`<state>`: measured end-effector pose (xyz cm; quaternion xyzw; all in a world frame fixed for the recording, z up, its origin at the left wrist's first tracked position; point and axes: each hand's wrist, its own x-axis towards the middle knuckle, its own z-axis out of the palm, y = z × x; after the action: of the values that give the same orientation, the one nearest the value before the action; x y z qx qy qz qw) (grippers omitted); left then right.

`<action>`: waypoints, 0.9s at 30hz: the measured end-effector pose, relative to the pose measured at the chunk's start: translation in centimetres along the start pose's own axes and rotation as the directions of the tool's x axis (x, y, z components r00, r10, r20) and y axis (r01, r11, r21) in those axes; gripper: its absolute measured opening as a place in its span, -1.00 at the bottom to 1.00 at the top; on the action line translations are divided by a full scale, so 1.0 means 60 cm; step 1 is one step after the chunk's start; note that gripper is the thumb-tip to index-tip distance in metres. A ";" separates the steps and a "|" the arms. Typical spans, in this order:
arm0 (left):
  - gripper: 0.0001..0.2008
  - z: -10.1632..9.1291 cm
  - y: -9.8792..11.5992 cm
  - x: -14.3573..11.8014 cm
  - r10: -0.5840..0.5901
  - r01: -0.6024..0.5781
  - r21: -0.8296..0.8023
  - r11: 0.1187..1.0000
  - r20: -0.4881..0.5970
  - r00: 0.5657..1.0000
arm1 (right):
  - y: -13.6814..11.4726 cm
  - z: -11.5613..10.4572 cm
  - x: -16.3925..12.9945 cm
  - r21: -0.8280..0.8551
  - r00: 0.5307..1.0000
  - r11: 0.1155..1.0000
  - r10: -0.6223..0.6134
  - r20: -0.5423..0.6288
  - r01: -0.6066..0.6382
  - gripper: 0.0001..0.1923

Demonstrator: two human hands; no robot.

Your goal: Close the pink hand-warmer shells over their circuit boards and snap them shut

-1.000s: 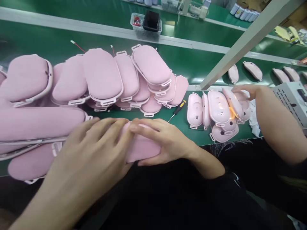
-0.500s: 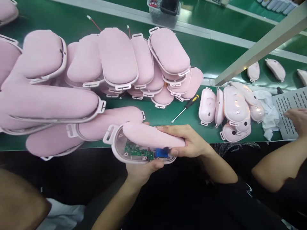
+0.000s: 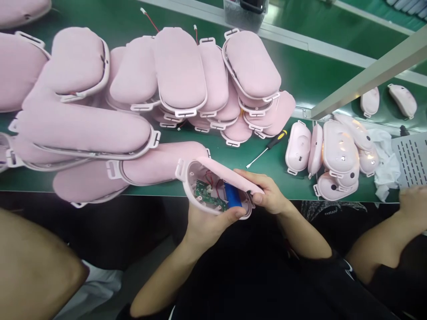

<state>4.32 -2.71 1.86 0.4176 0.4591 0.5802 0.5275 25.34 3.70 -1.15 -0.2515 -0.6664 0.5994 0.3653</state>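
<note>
My left hand (image 3: 208, 224) grips the pale plastic shell (image 3: 188, 189) of an oblong pink device from below, its thumb over the near rim beside a blue cylindrical battery (image 3: 232, 195). Inside the shell sit a green circuit board (image 3: 205, 192) and thin red wires (image 3: 209, 178). Closed on the right end of the pink padded cover (image 3: 227, 173), my right hand (image 3: 268, 191) keeps it tilted up along the shell's far side. The gap between cover and shell faces me. Fingers under the shell are hidden.
Many similar pink devices (image 3: 180, 66) are piled at the left and back of the green bench (image 3: 227, 155). A yellow-black screwdriver (image 3: 267, 149) lies beyond my right hand. Smaller glossy pink units (image 3: 340, 146) are stacked rightward, near a co-worker's hand (image 3: 413, 202). A slanted metal post (image 3: 367, 75) rises behind.
The padded cover has tipped up farther from the shell, showing more of the board, wires and battery. My left thumb now lies by the battery. The view has shifted.
</note>
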 end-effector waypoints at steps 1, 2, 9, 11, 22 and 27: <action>-0.33 0.001 0.001 0.000 -0.002 0.002 0.004 1.000 0.005 1.000 | 0.002 0.003 -0.002 0.002 1.000 1.000 -0.001 -0.016 0.001 -0.18; -0.32 0.001 0.002 0.001 -0.008 0.008 0.008 1.000 0.009 1.000 | 0.004 0.006 -0.003 -0.008 1.000 1.000 -0.009 -0.025 0.009 -0.18; -0.23 0.004 0.005 0.001 -0.057 0.057 0.017 0.998 0.003 0.998 | 0.015 0.016 -0.007 -0.133 0.993 0.986 -0.110 -0.029 0.106 -0.19; -0.20 0.004 0.005 0.002 -0.066 0.066 0.008 0.998 0.003 0.998 | 0.017 0.017 -0.008 -0.136 0.993 0.985 -0.114 -0.030 0.109 -0.18; -0.03 -0.002 -0.010 -0.005 -0.079 0.092 0.120 0.989 -0.108 0.991 | 0.033 0.017 -0.024 -0.214 0.996 0.973 -0.077 0.035 0.082 -0.04; -0.24 -0.039 0.004 -0.008 -0.034 0.017 0.220 0.975 0.073 0.997 | -0.027 -0.007 0.001 -0.365 0.991 0.923 -0.101 0.085 0.125 -0.26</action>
<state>2.02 -3.39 1.53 0.4892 0.5050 0.5028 0.5029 25.77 3.76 0.44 -0.2575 -0.7920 0.4490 0.3238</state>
